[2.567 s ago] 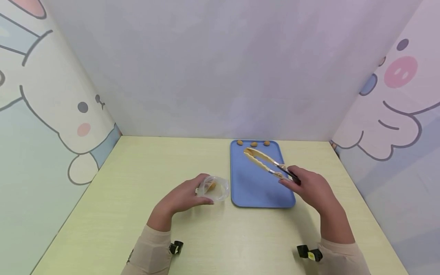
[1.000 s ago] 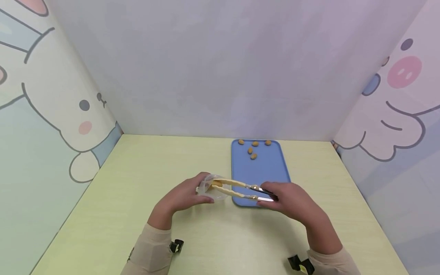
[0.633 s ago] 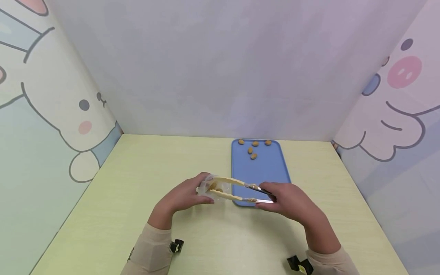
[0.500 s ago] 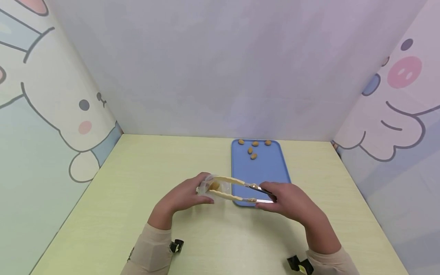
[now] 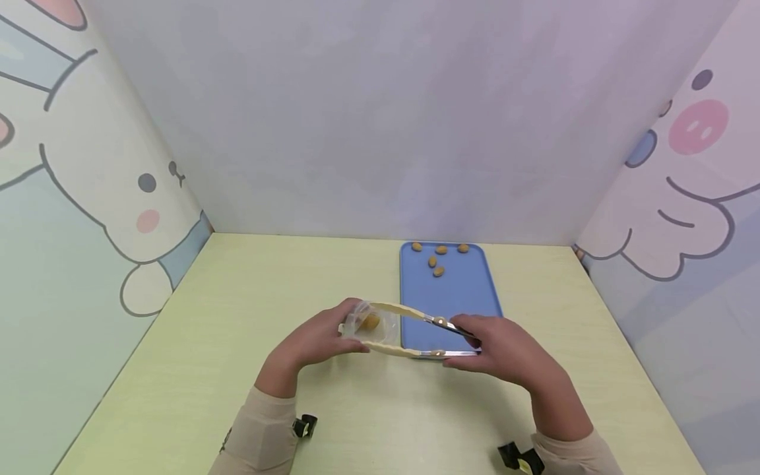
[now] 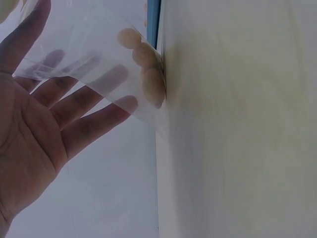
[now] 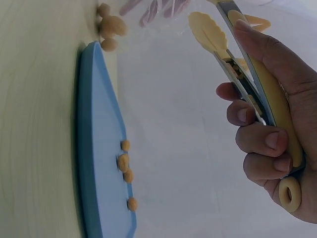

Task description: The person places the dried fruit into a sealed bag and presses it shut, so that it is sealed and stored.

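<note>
My left hand (image 5: pixel 315 338) holds a clear plastic cup (image 5: pixel 387 323) left of the blue tray, thumb on the near side, fingers on the far side. A few brown, rounded nuts (image 6: pixel 152 84) lie low in the cup, seen through its wall. My right hand (image 5: pixel 507 346) grips tongs (image 5: pixel 394 350) with cream scalloped tips and metal arms. The arms are spread wide, their tips at opposite sides of the cup's rim, with no nut between them. In the right wrist view, the fingers wrap the tongs' handle (image 7: pixel 270 89).
A blue tray (image 5: pixel 454 293) lies flat on the pale yellow table (image 5: pixel 285 264). Several brown nuts (image 5: pixel 439 271) sit at its far end. A grey-white wall (image 5: pixel 368 132) stands behind the table, with cartoon-printed panels (image 5: pixel 683 198) at both sides.
The tongs have moved left from above the tray to the cup, and their arms have spread wider. More nuts show on the tray than 2.6 s ago. The left hand has stayed put.
</note>
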`<state>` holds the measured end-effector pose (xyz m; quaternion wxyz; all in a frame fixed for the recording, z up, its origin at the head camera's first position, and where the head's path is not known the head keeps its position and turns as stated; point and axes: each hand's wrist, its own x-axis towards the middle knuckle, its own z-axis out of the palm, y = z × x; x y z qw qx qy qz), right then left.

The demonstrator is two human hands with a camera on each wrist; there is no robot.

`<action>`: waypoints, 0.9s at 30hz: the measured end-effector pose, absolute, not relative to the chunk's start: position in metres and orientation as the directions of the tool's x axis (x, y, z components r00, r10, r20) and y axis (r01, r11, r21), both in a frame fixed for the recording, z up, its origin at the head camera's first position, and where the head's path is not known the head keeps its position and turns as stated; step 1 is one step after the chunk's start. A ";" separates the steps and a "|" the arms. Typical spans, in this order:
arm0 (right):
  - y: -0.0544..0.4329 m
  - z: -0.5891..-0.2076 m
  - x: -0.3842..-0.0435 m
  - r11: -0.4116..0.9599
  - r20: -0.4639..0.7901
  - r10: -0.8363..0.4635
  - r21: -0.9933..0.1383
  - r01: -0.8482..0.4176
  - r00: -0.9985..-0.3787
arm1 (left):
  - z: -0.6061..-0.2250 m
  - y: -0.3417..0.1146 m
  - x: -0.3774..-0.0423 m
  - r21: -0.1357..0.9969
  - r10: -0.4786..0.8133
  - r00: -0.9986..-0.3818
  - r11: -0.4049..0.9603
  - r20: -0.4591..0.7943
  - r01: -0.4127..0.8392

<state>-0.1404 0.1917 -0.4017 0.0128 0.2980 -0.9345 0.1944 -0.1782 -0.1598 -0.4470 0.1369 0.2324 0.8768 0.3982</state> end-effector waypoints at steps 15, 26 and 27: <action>0.224 -0.398 -0.151 0.818 0.149 -0.333 -0.446 -0.364 -0.931 | -0.448 -0.160 -0.178 0.736 0.509 -0.859 0.598 -0.045 0.316; 0.238 -0.411 -0.169 0.889 0.087 -0.101 -0.440 -0.129 -0.991 | -0.447 -0.160 -0.177 0.722 0.517 -0.855 0.604 -0.033 0.337; 0.238 -0.412 -0.170 0.892 0.076 -0.082 -0.440 -0.107 -0.994 | -0.447 -0.160 -0.178 0.721 0.517 -0.855 0.606 -0.034 0.338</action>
